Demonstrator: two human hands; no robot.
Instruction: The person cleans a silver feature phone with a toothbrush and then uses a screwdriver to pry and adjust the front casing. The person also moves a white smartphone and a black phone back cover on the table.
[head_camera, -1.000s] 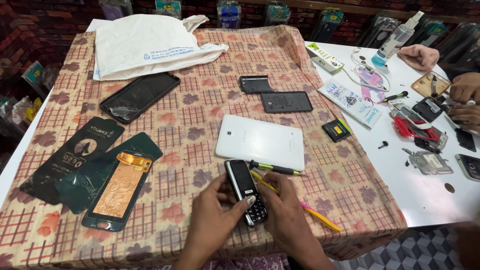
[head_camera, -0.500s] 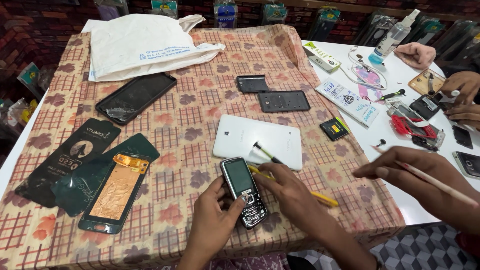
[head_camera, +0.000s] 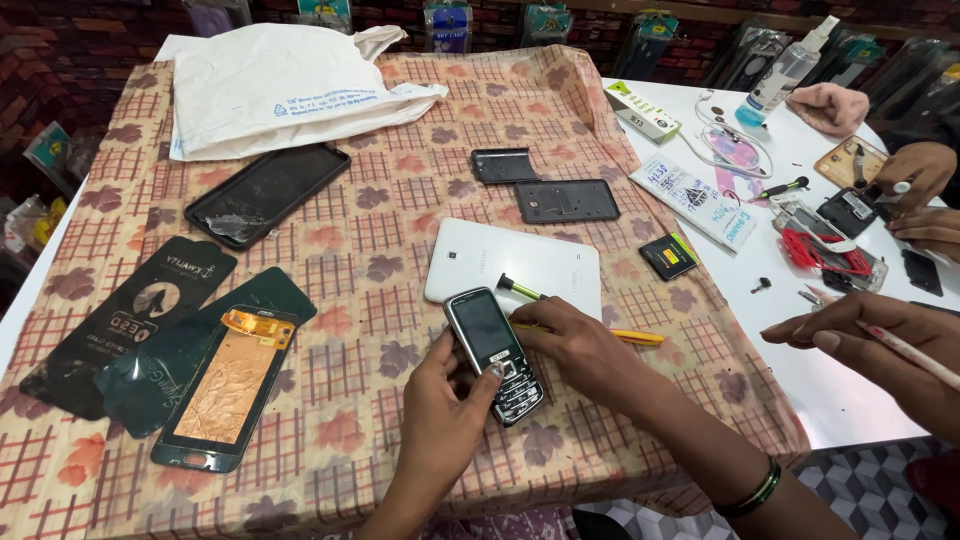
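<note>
Here the left hand and the right hand both close their fingers around a black keypad phone, held just above the checked cloth on the table, in front of a white tablet with a yellow screwdriver beside.

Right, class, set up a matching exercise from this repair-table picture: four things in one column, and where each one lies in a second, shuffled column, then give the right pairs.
Things:
1. keypad phone
2. white tablet
3. spray bottle
4. white plastic bag

Places:
A. far right, on the bare white table top
B. far left end of the checked cloth
C. between the left hand and right hand
D. face down mid-cloth, just beyond the hands

Pairs: 1-C, 2-D, 3-A, 4-B
</note>
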